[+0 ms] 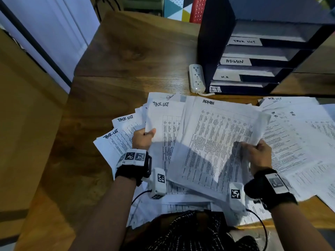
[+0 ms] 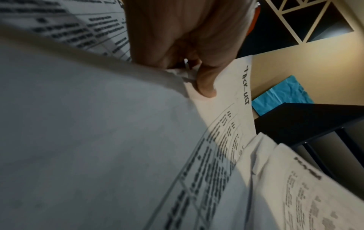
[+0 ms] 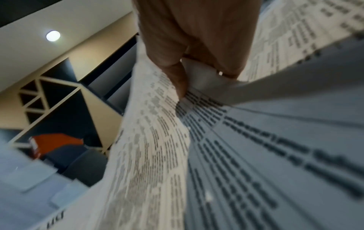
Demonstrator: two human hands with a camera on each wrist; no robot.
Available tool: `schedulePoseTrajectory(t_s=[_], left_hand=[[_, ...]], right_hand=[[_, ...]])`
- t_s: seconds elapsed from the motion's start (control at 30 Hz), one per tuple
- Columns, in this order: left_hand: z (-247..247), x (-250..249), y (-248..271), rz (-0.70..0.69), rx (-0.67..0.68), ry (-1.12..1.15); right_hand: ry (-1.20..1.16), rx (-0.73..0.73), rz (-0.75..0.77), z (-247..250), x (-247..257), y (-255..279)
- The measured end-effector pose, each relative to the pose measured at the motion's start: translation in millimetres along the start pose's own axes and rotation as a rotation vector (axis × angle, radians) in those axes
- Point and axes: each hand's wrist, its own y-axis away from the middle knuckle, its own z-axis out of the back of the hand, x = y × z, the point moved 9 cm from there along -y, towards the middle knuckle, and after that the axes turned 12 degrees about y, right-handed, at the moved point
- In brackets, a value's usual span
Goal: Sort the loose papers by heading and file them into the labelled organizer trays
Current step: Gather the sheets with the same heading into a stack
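Head view: hands pinch sheets, left hand (image 1: 143, 137) "TACK LIST" sheet (image 1: 164, 124), right hand (image 1: 257, 153) "ADMIN" sheet (image 1: 217, 140).

Black wrist straps (image 1: 133, 171) carry white, seemingly coded-marker camera units (image 1: 157, 183), cabled.

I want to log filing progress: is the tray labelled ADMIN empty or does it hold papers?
Cannot tell. In the head view the ADMIN tray shows a pale surface inside, but whether that is paper is unclear.

Beside the organizer (image 1: 213, 42), one power strip (image 1: 196, 78) lies. The organizer shows four labels (image 1: 235, 61). In front of it lie three sheets headed "Task list" (image 1: 161, 113), one headed "Admin" (image 1: 217, 142), among many others. Two hands (image 1: 143, 138) hold sheets.
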Motion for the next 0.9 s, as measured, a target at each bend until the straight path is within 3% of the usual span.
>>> schedulePoseTrajectory(t_s=[0.1,0.23,0.27,0.37,0.43,0.53,0.63,0.77,0.9], left_hand=[[-0.1,0.4,4.5,0.003,-0.046,0.012],[-6.4,-33.3,17.8,-0.209,-0.095,-0.109],[-14.4,-39.4,22.7,-0.219,-0.046,-0.086],[-58.9,-44.5,40.4,-0.09,0.339,0.095],[-75.7,-59.2,57.4,-0.118,0.448,0.12],[-75.6,-105.8,75.5,-0.371,0.364,0.113],[-67.1,-157.5,99.6,-0.586,0.386,0.271],[-58.1,-178.0,114.5,-0.613,0.473,0.402],[-60.9,-156.5,118.3,-0.569,0.475,0.32]], right_hand=[[-0.114,0.064,-0.12,-1.5,-19.2,3.7],[-0.204,0.149,-0.098,-10.3,-2.8,14.1],[-0.218,0.179,-0.063,-13.6,7.1,16.4],[-0.247,0.235,0.014,-21.5,33.3,21.9],[-0.252,0.251,0.069,-22.9,57.9,26.9],[-0.261,0.132,0.205,-6.6,108.2,34.2],[-0.314,0.026,0.406,19.3,162.1,50.9],[-0.38,-0.006,0.552,42.6,196.3,73.0],[-0.297,0.052,0.483,29.0,175.0,73.0]])
